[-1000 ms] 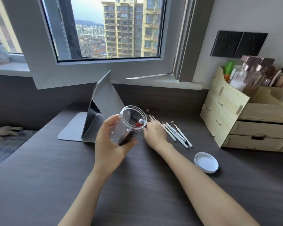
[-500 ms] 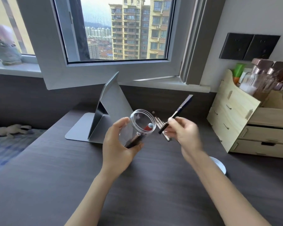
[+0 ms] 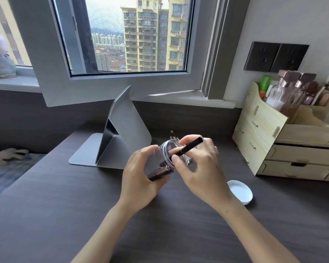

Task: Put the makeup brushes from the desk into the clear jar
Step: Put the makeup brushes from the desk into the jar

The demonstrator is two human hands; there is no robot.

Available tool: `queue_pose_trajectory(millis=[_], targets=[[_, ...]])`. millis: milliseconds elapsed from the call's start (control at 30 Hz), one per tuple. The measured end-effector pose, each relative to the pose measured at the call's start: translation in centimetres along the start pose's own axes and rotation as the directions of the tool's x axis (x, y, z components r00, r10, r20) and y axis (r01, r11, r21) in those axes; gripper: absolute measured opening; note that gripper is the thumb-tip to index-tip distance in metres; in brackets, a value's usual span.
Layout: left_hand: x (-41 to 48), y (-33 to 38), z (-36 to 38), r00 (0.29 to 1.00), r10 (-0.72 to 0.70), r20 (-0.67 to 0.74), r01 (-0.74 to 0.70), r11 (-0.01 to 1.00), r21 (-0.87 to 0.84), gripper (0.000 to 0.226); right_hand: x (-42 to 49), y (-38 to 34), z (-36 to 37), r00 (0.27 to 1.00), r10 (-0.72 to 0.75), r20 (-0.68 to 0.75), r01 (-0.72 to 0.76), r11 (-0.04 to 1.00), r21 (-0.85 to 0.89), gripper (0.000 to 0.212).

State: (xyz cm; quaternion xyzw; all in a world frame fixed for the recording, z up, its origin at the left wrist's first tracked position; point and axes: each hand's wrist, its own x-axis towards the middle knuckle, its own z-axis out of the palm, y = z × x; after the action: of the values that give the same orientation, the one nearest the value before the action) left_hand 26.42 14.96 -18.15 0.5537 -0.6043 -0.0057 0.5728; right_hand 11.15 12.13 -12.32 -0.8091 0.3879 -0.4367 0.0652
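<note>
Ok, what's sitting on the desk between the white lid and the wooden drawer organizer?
Nothing. In the head view, the stretch of dark desk between the white lid and the wooden drawer organizer is bare.

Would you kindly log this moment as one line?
left hand: holds clear jar tilted | right hand: feeding black brush into mouth | lid: off

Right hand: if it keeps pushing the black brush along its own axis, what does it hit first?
The right hand aims the black brush down-left into the clear jar held by the left hand. It would likely first meet the items already inside; depth is unclear.
</note>
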Motion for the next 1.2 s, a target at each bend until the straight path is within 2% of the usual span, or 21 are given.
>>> queue_pose_trajectory(millis=[167,233,267,333,367,400,433,500,567,633,767,867,1000,1067,1133,1200], targets=[[0.2,0.1,-0.2,1.000,-0.008,-0.003,0.008,1.000,-0.012,0.072,-0.1,0.1,-0.2,0.998,-0.052,0.024,0.053,0.997,-0.051,0.051],[0.1,0.1,-0.2,1.000,-0.009,0.003,0.009,1.000,-0.008,0.074,-0.1,0.3,-0.4,0.999,-0.035,0.037,0.032,0.997,0.064,0.060],[0.1,0.1,-0.2,1.000,-0.015,0.006,0.015,1.000,-0.008,0.074,0.0,0.5,-0.7,0.999,0.011,0.046,-0.020,0.982,0.188,0.058],[0.1,0.1,-0.2,1.000,-0.030,0.004,0.030,0.999,-0.020,0.074,0.5,1.4,-1.3,0.981,0.185,0.059,-0.191,0.864,0.466,0.041],[0.2,0.1,-0.2,0.999,-0.037,0.001,0.037,0.999,-0.031,0.074,0.7,2.4,-1.5,0.953,0.302,0.035,-0.273,0.800,0.534,0.032],[0.2,0.1,-0.3,0.999,-0.042,-0.002,0.042,0.998,-0.039,0.075,1.0,3.8,-1.6,0.913,0.407,-0.009,-0.344,0.783,0.518,0.026],[0.2,0.1,-0.3,0.999,-0.044,-0.003,0.044,0.998,-0.043,0.075,1.2,5.5,-1.6,0.876,0.479,-0.060,-0.413,0.808,0.420,0.024],[0.2,0.1,-0.3,0.999,-0.040,-0.003,0.040,0.998,-0.045,0.075,1.3,9.1,-0.9,0.838,0.540,-0.081,-0.533,0.841,0.088,0.022],[0.2,0.2,-0.3,0.999,-0.037,0.000,0.037,0.998,-0.051,0.075,1.4,11.6,0.3,0.855,0.518,-0.003,-0.507,0.836,-0.210,0.023],[0.2,0.2,-0.3,0.999,-0.033,0.000,0.033,0.998,-0.051,0.074,1.6,12.9,1.5,0.875,0.474,0.096,-0.399,0.819,-0.412,0.026],[0.2,-0.2,-0.2,0.999,-0.040,-0.015,0.039,0.998,-0.050,0.075,2.9,13.7,2.9,0.881,0.444,0.162,-0.268,0.752,-0.602,0.028],[0.3,-0.6,-0.2,0.998,-0.055,-0.017,0.054,0.998,-0.045,0.079,3.7,14.1,3.7,0.839,0.516,0.174,-0.312,0.717,-0.623,0.028],[0.4,-0.8,-0.2,0.999,-0.052,-0.016,0.051,0.998,-0.034,0.079,3.9,14.4,4.2,0.797,0.575,0.187,-0.386,0.722,-0.575,0.020],[0.4,-0.9,-0.2,0.999,-0.041,-0.015,0.041,0.998,-0.038,0.079,3.9,14.2,3.7,0.797,0.584,0.157,-0.458,0.752,-0.474,0.024],[0.4,-0.9,-0.2,0.999,-0.039,-0.014,0.038,0.998,-0.042,0.079,3.9,13.2,2.5,0.803,0.584,0.123,-0.555,0.806,-0.206,0.034],[0.4,-1.0,-0.1,0.999,-0.038,-0.013,0.037,0.998,-0.051,0.079,3.7,11.2,0.8,0.794,0.595,0.126,-0.607,0.763,0.221,0.031]])
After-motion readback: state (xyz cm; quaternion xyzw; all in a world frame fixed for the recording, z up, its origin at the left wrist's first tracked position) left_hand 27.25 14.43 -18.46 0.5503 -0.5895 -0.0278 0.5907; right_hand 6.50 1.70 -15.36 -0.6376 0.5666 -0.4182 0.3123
